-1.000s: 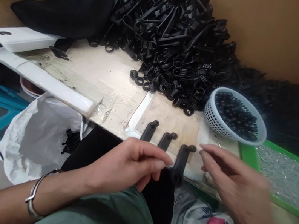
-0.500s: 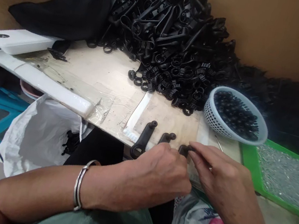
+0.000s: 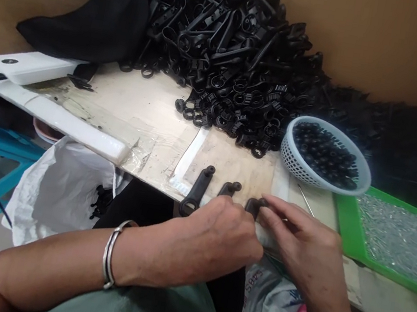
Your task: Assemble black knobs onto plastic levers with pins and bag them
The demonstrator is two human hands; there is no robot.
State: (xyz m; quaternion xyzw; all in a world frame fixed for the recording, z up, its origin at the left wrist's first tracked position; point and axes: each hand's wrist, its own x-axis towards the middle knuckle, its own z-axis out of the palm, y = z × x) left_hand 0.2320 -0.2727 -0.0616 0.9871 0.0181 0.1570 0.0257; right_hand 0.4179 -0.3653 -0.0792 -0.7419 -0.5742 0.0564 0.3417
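Observation:
Three black plastic parts lie along the front edge of the table (image 3: 159, 116). The left one (image 3: 197, 190) shows whole, with a ring at its near end. Of the middle one (image 3: 229, 188) only the upper end shows past my left hand (image 3: 214, 242), whose fingers are curled under and hidden. My right hand (image 3: 299, 235) pinches the small knob end of the right-hand black part (image 3: 253, 206) between thumb and forefinger. The near end of that part is hidden behind my left hand.
Black parts (image 3: 226, 47) are heaped at the back. A pale blue basket (image 3: 287, 148) of small black pieces and a green tray (image 3: 349, 222) of clear pieces stand right. A thin metal rod (image 3: 306, 201) lies near the basket. A white sack (image 3: 41, 197) hangs open at left.
The whole view has shifted slightly. My hands stay in nearly the same pose at the same parts.

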